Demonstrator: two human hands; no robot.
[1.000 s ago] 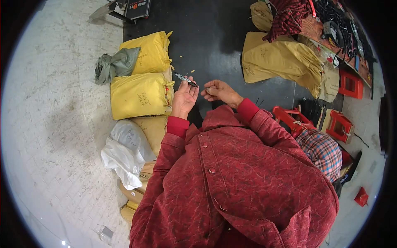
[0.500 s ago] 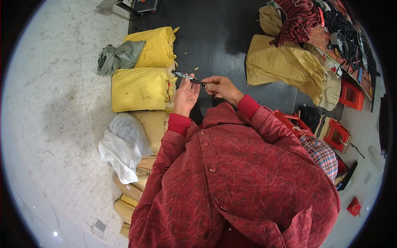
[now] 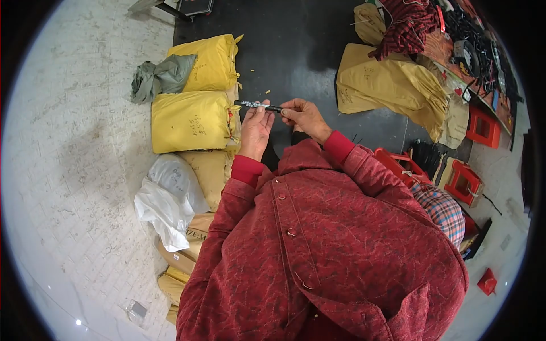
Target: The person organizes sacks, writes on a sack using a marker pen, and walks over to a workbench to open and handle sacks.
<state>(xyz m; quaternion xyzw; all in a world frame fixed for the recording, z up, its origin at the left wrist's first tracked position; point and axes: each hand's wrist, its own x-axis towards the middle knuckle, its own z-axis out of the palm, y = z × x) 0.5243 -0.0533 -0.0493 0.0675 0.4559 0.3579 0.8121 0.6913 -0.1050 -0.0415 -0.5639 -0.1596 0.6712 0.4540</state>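
Observation:
A black marker pen [image 3: 250, 104] with pale printing lies nearly level between my two hands. My left hand [image 3: 255, 134] is closed on its barrel, palm turned up, with the fingertips around the middle. At the pen's right end, my right hand [image 3: 309, 119] pinches the dark tip or cap between thumb and fingers. Just left of the hands stands a yellow wrapped package [image 3: 182, 122] with handwriting on it, apart from both of them.
Behind it is another yellow package [image 3: 213, 59] with a grey plastic bag [image 3: 168, 74]. A white bag [image 3: 165, 199] is lower left. Tan sacks [image 3: 387, 79], a cluttered table [image 3: 441, 51] and red stools [image 3: 483, 128] are on the right.
The pen has turned from a slant to almost level, its two parts now in one line. My right hand has risen slightly; both hands keep their hold.

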